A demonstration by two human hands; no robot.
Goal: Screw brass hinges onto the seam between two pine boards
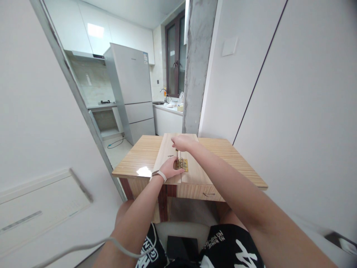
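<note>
Two pale wooden boards [166, 150] lie side by side on the table, with a narrow seam between them. A brass hinge [185, 165] lies open across this seam. My left hand [169, 168] presses down on the hinge, its thumb on the near edge and its fingers by the left leaf, which it partly hides. Above it, my right hand [182, 143] is closed round the handle of a screwdriver [177, 153]. The thin shaft points down at the hinge's left leaf; its tip is hidden by my left fingers. Small dark pieces [170, 156] lie on the left board.
The wood-grain table [134, 158] has a drawer [200, 191] at its front, above my legs. A grey cable [111, 240] crosses my left forearm. Walls stand close on both sides. Beyond are a fridge [136, 74] and a kitchen counter [170, 108] with a sink.
</note>
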